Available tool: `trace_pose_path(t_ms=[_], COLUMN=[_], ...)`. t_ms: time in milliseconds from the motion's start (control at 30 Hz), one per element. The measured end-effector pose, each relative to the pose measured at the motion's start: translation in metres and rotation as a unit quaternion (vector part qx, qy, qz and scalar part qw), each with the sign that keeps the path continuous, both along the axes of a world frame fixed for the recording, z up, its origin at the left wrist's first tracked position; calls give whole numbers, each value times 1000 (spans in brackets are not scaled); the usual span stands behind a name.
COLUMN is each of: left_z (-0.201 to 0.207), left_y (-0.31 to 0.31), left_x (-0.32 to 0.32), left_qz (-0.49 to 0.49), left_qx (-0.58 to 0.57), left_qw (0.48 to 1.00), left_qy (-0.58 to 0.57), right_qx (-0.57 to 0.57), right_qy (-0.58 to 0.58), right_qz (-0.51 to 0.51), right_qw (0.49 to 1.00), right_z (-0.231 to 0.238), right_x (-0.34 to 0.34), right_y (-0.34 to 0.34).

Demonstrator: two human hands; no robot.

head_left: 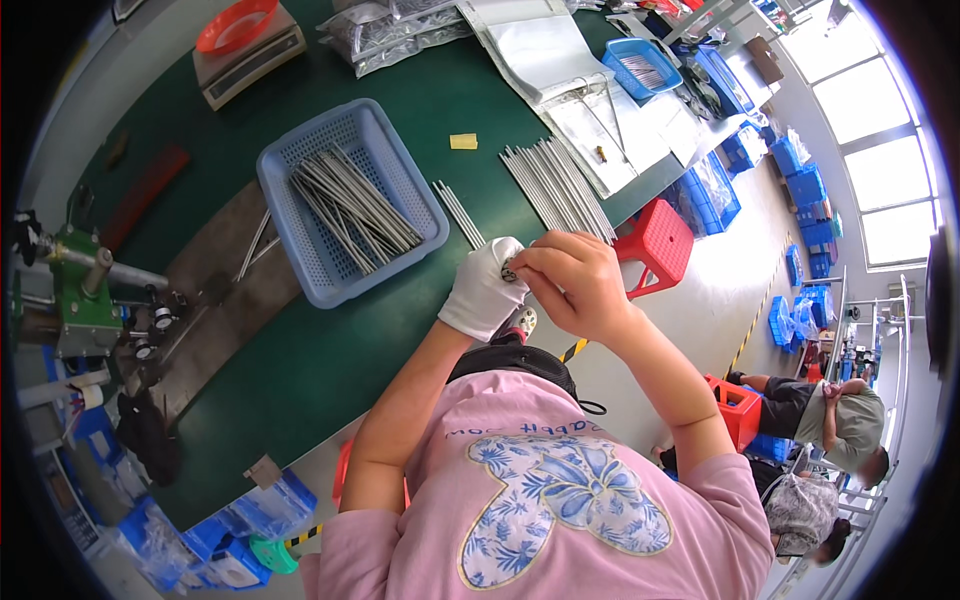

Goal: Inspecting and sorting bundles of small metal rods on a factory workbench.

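My left hand [484, 290], in a white glove, is closed around several thin metal rods [459, 214]. They stick out past the glove toward the far side, over the green table. Small dark round ends [509, 270] show at the glove's near right side. My bare right hand [580, 283] is closed, its thumb and fingertips pinched together against those ends. What lies between these fingertips is hidden. Left of my hands, a blue plastic basket [277, 222] holds a loose pile of metal rods [352, 210]. More rods [557, 188] lie side by side beyond my right hand.
A yellow paper piece [463, 142] lies on the green table [330, 365]. A scale [250, 62] with a red dish stands far left, a green machine [92, 285] at left. Papers [600, 130] lie far right. A red stool [662, 243] stands beyond the table edge. Two people sit at right.
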State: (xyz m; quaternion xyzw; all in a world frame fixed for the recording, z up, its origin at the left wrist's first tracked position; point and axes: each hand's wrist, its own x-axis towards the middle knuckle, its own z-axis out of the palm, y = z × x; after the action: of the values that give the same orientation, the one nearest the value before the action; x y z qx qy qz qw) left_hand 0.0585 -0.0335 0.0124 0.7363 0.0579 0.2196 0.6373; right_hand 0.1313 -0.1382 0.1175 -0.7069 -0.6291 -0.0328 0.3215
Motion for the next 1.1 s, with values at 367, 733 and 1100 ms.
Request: trace_pose_path(t_ms=[367,733,1100], left_z=[-8,50,51], left_y=[1,0,146], left_x=[1,-4,33], left_qz=[1,28,-235], left_qx=[10,71,645], left_qw=[1000,997,725], left_qy=[-8,-22,-52], right_qx=[-19,140,57], right_qy=[14,65,120], right_qz=[7,-162,-537], right_qw=[1000,975,833], right_z=[-7,43,-59], right_x=[-1,-16,-60], right_y=[1,-45,-212])
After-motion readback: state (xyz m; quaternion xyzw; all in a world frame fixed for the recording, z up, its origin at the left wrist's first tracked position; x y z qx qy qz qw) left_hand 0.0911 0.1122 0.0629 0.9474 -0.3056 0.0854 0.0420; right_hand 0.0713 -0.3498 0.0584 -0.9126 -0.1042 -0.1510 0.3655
